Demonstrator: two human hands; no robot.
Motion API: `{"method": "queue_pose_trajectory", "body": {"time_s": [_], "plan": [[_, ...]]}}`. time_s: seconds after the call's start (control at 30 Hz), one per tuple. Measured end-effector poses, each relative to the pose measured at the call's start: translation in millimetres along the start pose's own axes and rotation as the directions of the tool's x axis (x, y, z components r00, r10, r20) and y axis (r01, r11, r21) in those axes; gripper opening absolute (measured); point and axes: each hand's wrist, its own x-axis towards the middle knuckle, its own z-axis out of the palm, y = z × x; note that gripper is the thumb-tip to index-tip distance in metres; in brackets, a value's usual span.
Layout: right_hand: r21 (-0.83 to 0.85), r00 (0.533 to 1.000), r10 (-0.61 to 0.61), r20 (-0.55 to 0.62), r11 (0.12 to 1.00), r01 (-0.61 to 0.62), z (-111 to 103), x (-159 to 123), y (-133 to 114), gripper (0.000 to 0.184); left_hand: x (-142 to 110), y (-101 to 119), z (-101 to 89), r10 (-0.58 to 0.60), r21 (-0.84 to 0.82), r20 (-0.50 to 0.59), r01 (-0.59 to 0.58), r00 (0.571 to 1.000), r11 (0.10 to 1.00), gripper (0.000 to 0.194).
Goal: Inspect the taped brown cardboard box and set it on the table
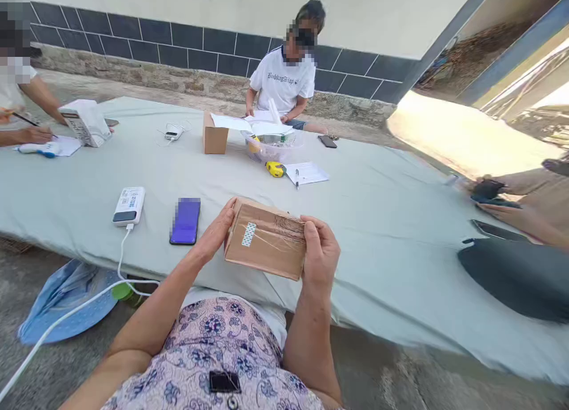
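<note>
A small brown cardboard box (267, 241) is held between my two hands over the near edge of the cloth-covered table (382, 220). It has a patterned white sticker and dark scribbled lines on its upper face. My left hand (217, 229) presses along the box's left end, fingers toward its far corner. At the right end, my right hand (320, 250) grips with the thumb on top. To the left of my left hand lie a phone with a purple screen (185, 221) and a white power bank (128, 206) with a cable plugged in.
Ahead stand a plastic basket (296, 147), an open carton (215, 138), a yellow tape measure (275, 169) and a sheet with a pen (311, 173). One person sits opposite, another writes at left beside a white box (86, 122). A dark bag (515, 276) lies right.
</note>
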Motion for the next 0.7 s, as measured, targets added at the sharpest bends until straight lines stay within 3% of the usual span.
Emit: {"method": "queue_pose_trajectory", "body": {"time_s": [0.13, 0.33, 0.43, 0.6, 0.7], "plan": [[-0.003, 1.0, 0.03, 0.001, 1.0, -0.03, 0, 3, -3, 0.036, -1, 2, -0.2, 0.103, 0.081, -0.068, -0.097, 0.992, 0.992, 0.076], [0.021, 0.999, 0.049, 0.002, 0.999, -0.049, 3, 4, -2, 0.039, -6, 1, -3.8, 0.348, -0.042, 0.094, -0.346, 0.933, 0.937, 0.085], [0.043, 0.998, 0.062, 0.018, 0.997, -0.062, 3, 4, 0, 0.041, -6, 2, -2.2, 0.346, -0.028, 0.106, -0.345, 0.932, 0.938, 0.093], [0.098, 0.988, 0.114, 0.108, 0.987, -0.125, 3, 5, 6, 0.048, -7, 6, 1.7, 0.3, 0.005, 0.023, -0.3, 0.954, 0.954, 0.075], [0.109, 0.978, 0.085, 0.191, 0.988, -0.107, 5, 5, 9, 0.056, -7, 7, 1.1, 0.279, 0.017, -0.055, -0.279, 0.959, 0.96, 0.071]]}}
